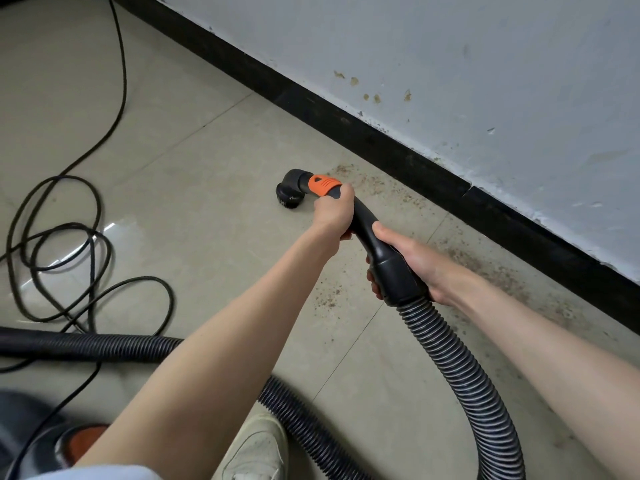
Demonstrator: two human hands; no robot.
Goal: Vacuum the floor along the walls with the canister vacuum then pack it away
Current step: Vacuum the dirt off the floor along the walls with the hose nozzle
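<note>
A black vacuum handle (363,223) with an orange collar (323,184) ends in a small round black nozzle (290,195) set on the beige floor tiles. My left hand (334,211) grips the handle just behind the orange collar. My right hand (412,263) grips the black cuff where the ribbed hose (460,368) joins. The hose loops down to the right, then back across the bottom and off to the left. Part of the dark canister (24,438) with an orange patch shows at the bottom left corner.
Brown crumbs and dust (485,268) lie on the tiles along the black skirting board (381,140) under the pale scuffed wall. A black power cord (62,258) lies coiled at left. My pale shoe (258,448) stands beside the hose.
</note>
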